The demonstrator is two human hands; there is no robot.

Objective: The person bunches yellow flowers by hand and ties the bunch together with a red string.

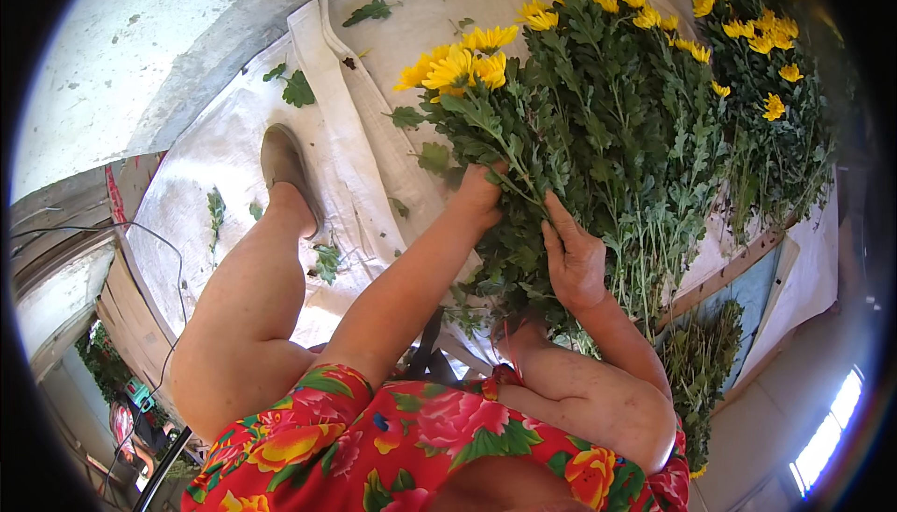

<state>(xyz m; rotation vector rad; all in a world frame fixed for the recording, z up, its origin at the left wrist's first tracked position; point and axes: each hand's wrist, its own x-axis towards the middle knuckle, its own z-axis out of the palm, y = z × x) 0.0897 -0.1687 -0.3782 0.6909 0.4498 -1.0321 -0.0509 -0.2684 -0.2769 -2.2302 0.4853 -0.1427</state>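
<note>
A bunch of yellow chrysanthemums (459, 70) with leafy green stems lies before me, its flowers pointing away. My left hand (483, 197) is closed around stems just below the flower heads, its fingers partly hidden by leaves. To its right, my right hand (576, 256) touches a stem with its extended index finger and thumb; whether it grips the stem is hard to tell. Beside and under my right hand lie many more chrysanthemum stems (617, 105), their yellow flowers at the far end.
White woven sheeting (364, 232) with scattered leaves (298, 89) covers the surface. Another chrysanthemum pile (771, 91) lies far right. Leafy stems (701, 365) stand lower right. A black cable (181, 281) hangs at left. Another person (126, 431) is at lower left.
</note>
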